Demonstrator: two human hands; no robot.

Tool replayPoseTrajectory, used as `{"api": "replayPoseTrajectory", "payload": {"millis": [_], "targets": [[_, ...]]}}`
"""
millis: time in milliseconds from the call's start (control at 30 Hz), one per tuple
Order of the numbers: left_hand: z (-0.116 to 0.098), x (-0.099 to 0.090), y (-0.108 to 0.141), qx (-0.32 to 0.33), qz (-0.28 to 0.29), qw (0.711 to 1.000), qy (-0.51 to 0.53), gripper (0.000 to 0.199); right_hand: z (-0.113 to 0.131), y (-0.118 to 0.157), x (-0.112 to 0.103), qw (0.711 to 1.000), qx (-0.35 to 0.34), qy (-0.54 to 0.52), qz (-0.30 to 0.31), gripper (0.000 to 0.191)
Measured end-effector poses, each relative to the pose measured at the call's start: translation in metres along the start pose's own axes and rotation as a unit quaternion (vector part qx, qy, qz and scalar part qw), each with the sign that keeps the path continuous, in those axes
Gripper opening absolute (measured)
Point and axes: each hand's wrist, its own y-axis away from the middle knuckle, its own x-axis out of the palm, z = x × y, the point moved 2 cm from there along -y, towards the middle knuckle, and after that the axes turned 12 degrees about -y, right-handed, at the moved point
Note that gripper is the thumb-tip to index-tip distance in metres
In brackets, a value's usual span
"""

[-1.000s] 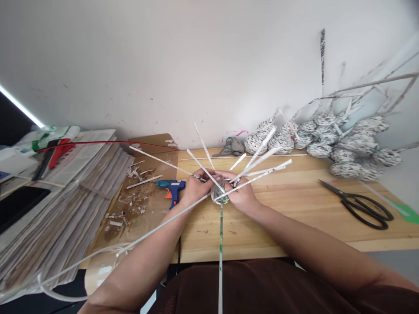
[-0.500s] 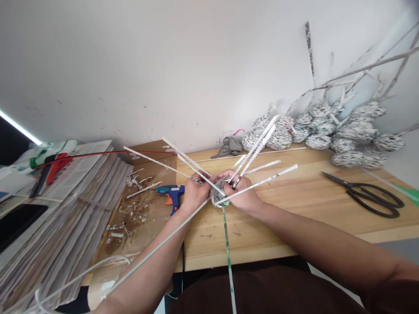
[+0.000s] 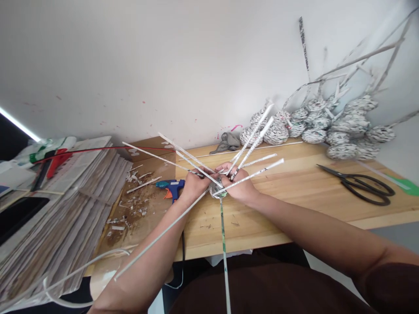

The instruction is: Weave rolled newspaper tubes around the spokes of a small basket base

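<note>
Between my hands is a small woven piece of rolled newspaper, with several paper tubes sticking out of it. My left hand is closed on its left side, fingertips at the bases of the tubes. On the right side, my right hand grips it too, with the fingers near two upright paper tubes. One tube with green print hangs down toward my lap. Another long tube crosses over my left forearm. The fingertips of both hands are partly hidden by tubes.
A blue glue gun lies left of my hands, near paper scraps. Stacked newspapers stand at left with a black phone on top. Black scissors lie at right. Woven paper balls sit along the wall, beside a grey cloth.
The view has shifted slightly, so the bench and objects appear a little higher and further left. Both hands keep hold of the woven piece; the grip looks nearly the same.
</note>
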Motion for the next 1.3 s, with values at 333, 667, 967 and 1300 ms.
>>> {"api": "replayPoseTrajectory", "payload": {"millis": [333, 667, 967, 1300], "targets": [[0.008, 0.007, -0.003, 0.072, 0.050, 0.996, 0.036, 0.025, 0.001, 0.001, 0.000, 0.999, -0.041, -0.007, 0.016, 0.033], [0.011, -0.002, -0.007, -0.017, -0.048, 0.992, 0.118, 0.033, 0.007, 0.002, -0.003, 0.995, -0.007, -0.086, 0.056, 0.047], [0.026, -0.002, -0.015, -0.015, -0.077, 0.982, 0.171, 0.030, 0.010, 0.001, -0.005, 0.994, 0.027, -0.109, 0.014, 0.033], [0.014, 0.001, -0.008, -0.025, -0.079, 0.988, 0.128, 0.025, 0.004, -0.003, -0.010, 0.995, -0.052, 0.082, 0.035, 0.025]]}}
